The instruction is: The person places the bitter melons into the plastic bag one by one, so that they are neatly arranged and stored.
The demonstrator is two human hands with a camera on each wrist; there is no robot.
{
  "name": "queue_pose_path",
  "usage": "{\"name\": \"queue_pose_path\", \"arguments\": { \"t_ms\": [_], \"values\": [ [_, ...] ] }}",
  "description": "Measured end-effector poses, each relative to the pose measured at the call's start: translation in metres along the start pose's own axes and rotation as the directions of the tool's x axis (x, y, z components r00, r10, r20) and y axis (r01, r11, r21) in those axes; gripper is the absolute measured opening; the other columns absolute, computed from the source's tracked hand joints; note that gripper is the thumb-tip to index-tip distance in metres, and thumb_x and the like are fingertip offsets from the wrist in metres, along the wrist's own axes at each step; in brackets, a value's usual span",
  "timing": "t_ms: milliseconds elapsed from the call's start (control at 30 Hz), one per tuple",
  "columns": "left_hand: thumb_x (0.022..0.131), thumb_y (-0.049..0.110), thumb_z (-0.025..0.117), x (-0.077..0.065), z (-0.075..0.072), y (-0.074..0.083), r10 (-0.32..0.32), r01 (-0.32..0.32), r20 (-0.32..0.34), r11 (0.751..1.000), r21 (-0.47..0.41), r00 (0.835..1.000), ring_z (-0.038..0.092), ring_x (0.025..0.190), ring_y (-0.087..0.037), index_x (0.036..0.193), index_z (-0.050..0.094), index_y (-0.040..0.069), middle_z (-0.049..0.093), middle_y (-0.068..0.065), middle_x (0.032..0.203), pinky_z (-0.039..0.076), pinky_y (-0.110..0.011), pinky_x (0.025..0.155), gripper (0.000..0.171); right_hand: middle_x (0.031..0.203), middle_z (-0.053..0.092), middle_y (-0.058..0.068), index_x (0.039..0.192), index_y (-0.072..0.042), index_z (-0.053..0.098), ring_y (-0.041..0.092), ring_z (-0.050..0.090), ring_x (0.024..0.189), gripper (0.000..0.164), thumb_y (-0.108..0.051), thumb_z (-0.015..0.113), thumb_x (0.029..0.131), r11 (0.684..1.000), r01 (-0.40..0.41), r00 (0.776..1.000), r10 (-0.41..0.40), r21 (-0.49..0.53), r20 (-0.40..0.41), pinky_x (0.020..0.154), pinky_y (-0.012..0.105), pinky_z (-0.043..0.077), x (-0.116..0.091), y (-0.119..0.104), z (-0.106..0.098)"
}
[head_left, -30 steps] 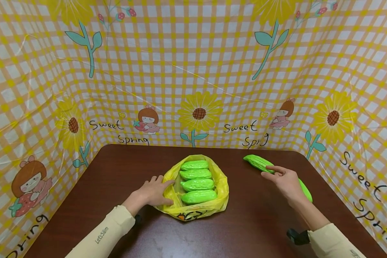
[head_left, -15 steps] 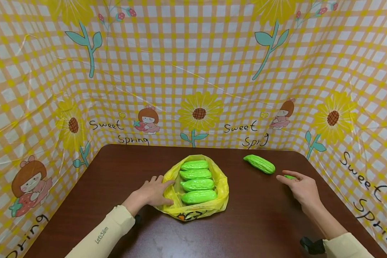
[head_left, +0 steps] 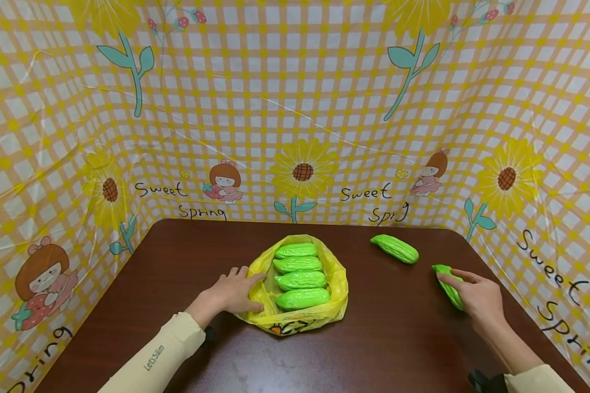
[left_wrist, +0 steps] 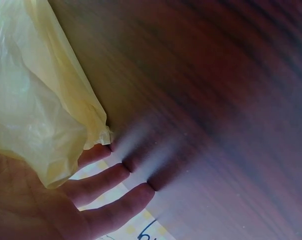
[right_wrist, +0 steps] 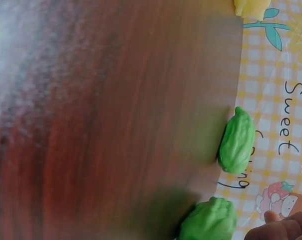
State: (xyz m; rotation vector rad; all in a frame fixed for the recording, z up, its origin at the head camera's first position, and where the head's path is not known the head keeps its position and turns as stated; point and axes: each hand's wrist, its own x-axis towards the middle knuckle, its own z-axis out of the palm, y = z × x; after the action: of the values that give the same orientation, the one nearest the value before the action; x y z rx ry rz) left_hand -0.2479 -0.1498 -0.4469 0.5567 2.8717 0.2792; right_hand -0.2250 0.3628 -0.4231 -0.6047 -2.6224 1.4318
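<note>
In the head view, a yellow plastic bag lies with its mouth spread, several green bitter melons lined up inside. My left hand rests at the bag's left edge, fingers spread; in the left wrist view its fingertips reach the tabletop beside the bag's film. Over at the right, my right hand is above a loose bitter melon, thumb and forefinger extended over it. The right wrist view has a gap between that melon and the fingers.
Another loose bitter melon lies farther back, between the bag and the right hand. The dark wooden table is enclosed on its back and sides by a checked, flower-printed cloth.
My right hand has moved right and toward me, from beside the rear loose melon to over the nearer one. The left hand and the bag have stayed put.
</note>
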Motion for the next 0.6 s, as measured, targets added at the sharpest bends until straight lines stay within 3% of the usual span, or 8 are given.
{"name": "queue_pose_path", "arguments": {
  "t_ms": [100, 167, 200, 300, 400, 533, 600],
  "values": [
    [0.087, 0.052, 0.073, 0.0, 0.0, -0.001, 0.0, 0.0, -0.001, 1.0, -0.003, 1.0, 0.041, 0.133, -0.042, 0.152, 0.045, 0.024, 0.042, -0.02, 0.145, 0.036, -0.063, 0.103, 0.076, 0.164, 0.02, 0.026, 0.149, 0.003, 0.044, 0.047, 0.022, 0.148, 0.084, -0.056, 0.065, 0.092, 1.0, -0.025, 1.0, 0.025, 0.018, -0.005, 0.106, 0.056, 0.036, 0.001, 0.002, -0.001],
    [0.087, 0.052, 0.073, 0.0, 0.0, -0.001, 0.0, 0.0, -0.001, 1.0, -0.005, 1.0, 0.041, 0.133, -0.042, 0.152, 0.045, 0.024, 0.042, -0.02, 0.145, 0.036, -0.063, 0.104, 0.076, 0.164, 0.019, 0.026, 0.15, 0.003, 0.044, 0.047, 0.021, 0.149, 0.085, -0.056, 0.065, 0.092, 0.999, -0.041, 0.999, 0.041, 0.024, -0.007, 0.108, 0.059, 0.033, 0.001, 0.005, -0.002],
    [0.087, 0.052, 0.073, 0.0, 0.001, -0.001, 0.0, 0.0, 0.0, 1.0, -0.005, 1.0, 0.041, 0.133, -0.042, 0.152, 0.045, 0.025, 0.043, -0.02, 0.145, 0.036, -0.063, 0.104, 0.076, 0.164, 0.021, 0.026, 0.15, 0.002, 0.044, 0.047, 0.031, 0.143, 0.085, -0.056, 0.066, 0.092, 0.999, -0.049, 0.999, 0.049, 0.021, -0.011, 0.103, 0.056, 0.039, 0.002, 0.006, -0.002],
    [0.087, 0.052, 0.073, 0.0, 0.001, -0.001, -0.002, 0.002, 0.0, 1.0, -0.004, 1.0, 0.041, 0.133, -0.042, 0.152, 0.045, 0.025, 0.042, -0.02, 0.146, 0.035, -0.063, 0.104, 0.076, 0.162, 0.026, 0.027, 0.149, 0.002, 0.045, 0.04, 0.041, 0.131, 0.086, -0.057, 0.067, 0.09, 0.998, -0.06, 0.998, 0.06, 0.006, -0.021, 0.084, 0.043, 0.044, 0.003, 0.01, -0.002],
    [0.087, 0.052, 0.073, 0.0, 0.0, -0.001, -0.002, 0.002, 0.0, 1.0, -0.001, 1.0, 0.041, 0.133, -0.042, 0.152, 0.045, 0.025, 0.042, -0.02, 0.146, 0.035, -0.063, 0.104, 0.076, 0.159, 0.031, 0.027, 0.149, 0.001, 0.045, 0.029, 0.047, 0.098, 0.086, -0.057, 0.067, 0.09, 0.997, -0.076, 0.997, 0.076, -0.009, -0.034, 0.067, 0.034, 0.039, 0.005, 0.014, -0.003],
    [0.087, 0.053, 0.072, 0.0, 0.0, -0.001, 0.003, -0.003, 0.0, 1.0, 0.002, 1.0, 0.041, 0.133, -0.042, 0.152, 0.045, 0.025, 0.043, -0.019, 0.146, 0.036, -0.063, 0.104, 0.076, 0.158, 0.032, 0.03, 0.149, 0.002, 0.045, 0.021, 0.042, 0.075, 0.085, -0.056, 0.067, 0.091, 0.995, -0.097, 0.994, 0.096, -0.025, -0.05, 0.064, 0.035, 0.039, 0.006, 0.018, -0.004],
    [0.087, 0.053, 0.072, 0.001, 0.0, -0.001, 0.004, -0.004, -0.002, 1.0, 0.005, 1.0, 0.041, 0.133, -0.042, 0.152, 0.045, 0.025, 0.043, -0.019, 0.146, 0.036, -0.063, 0.103, 0.076, 0.159, 0.029, 0.031, 0.15, 0.003, 0.044, 0.022, 0.045, 0.08, 0.085, -0.055, 0.066, 0.091, 0.994, -0.103, 0.993, 0.102, -0.028, -0.059, 0.067, 0.037, 0.039, 0.006, 0.019, -0.004]
  ]
}}
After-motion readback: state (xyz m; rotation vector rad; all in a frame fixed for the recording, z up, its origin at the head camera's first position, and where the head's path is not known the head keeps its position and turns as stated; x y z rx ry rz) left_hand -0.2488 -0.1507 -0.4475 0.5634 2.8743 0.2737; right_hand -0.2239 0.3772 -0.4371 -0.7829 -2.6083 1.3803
